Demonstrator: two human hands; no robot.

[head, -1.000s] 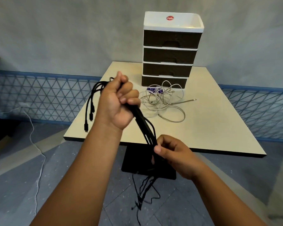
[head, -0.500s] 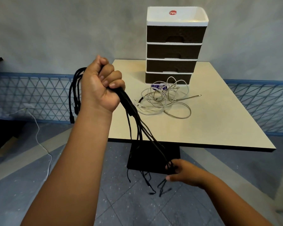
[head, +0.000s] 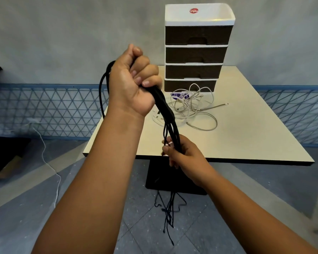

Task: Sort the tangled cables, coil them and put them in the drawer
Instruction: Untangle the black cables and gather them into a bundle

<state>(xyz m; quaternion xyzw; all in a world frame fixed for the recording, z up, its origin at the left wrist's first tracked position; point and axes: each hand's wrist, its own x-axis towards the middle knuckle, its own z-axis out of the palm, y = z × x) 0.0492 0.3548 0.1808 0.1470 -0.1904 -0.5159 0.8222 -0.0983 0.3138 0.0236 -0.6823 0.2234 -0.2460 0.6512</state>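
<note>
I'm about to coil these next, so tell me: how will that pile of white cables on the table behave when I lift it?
The white cables look thin and lie in loose, overlapping loops, so they will probably sag limply and come up as one tangle. Free ends stick out, so some may trail or snag. They seem light enough to slide across the smooth table.

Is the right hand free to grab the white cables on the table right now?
Probably not: the right hand grips the black cables that the left hand holds up. The white cables lie uncovered.

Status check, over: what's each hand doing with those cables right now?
Left hand grips black cables high. Right hand holds them lower. White cables on table; drawers closed.
</note>
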